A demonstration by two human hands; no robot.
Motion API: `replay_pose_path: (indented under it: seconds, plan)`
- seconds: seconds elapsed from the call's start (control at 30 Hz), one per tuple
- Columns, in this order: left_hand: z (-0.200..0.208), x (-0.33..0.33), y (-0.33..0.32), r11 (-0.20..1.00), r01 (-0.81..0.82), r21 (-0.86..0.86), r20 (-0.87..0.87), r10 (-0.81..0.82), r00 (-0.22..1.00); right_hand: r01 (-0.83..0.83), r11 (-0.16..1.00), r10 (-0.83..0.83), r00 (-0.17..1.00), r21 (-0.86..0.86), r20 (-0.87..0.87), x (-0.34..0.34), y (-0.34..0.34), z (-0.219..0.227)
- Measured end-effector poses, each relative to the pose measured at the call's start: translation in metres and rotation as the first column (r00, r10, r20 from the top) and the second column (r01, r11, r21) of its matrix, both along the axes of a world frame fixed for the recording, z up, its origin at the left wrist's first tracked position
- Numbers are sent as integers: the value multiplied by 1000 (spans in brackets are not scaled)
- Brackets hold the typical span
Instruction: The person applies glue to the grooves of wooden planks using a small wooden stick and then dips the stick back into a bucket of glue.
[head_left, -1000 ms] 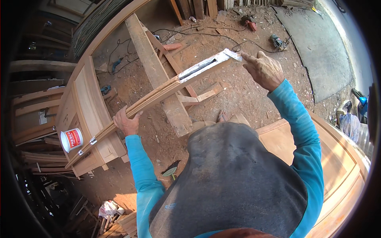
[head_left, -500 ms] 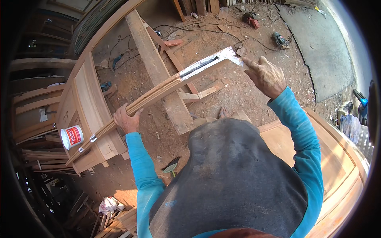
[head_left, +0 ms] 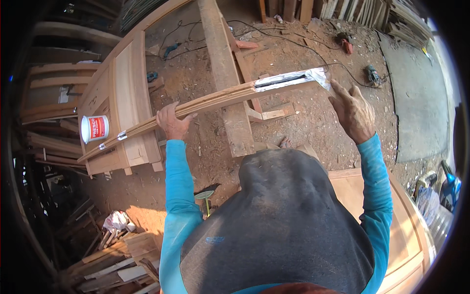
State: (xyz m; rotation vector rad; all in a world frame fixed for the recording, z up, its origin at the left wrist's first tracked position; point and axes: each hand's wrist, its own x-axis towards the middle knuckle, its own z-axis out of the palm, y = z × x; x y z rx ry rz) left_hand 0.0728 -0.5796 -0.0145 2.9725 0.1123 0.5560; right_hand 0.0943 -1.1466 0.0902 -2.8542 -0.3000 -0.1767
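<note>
A long, grooved wooden board (head_left: 215, 102) slants across in front of me, its edge turned up. Its right end has a narrow dark slot ringed with white paste (head_left: 281, 81), and a wrinkled white patch covers the tip. My left hand (head_left: 174, 121) grips the board left of its middle, fingers over the far side and thumb on the near side. Close by the white tip is my right hand (head_left: 355, 112), its index finger and thumb apart and the other fingers bent. I see nothing in it. Whether its fingertips touch the paste is hard to tell.
A white-and-red tub (head_left: 95, 128) stands on a wooden panel (head_left: 131, 73) at the left. A plank (head_left: 220, 63) runs beneath the board. Power tools (head_left: 373, 76) and cords lie on the dusty ground. A door panel (head_left: 372, 215) leans at my right; scrap wood (head_left: 117, 259) is heaped lower left.
The whole scene has shifted rightward and turned slightly in my view. My right hand's index finger, which pointed left at the white tip, now angles more upward beside it. My left hand keeps its grip.
</note>
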Motion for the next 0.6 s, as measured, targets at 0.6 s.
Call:
replay_pose_path:
  seconds: [0.6]
  plan:
    - [3, 12, -5, 997, 5, 72, -10, -4, 1000, 33, 999, -34, 998, 18, 54, -10, -4, -15]
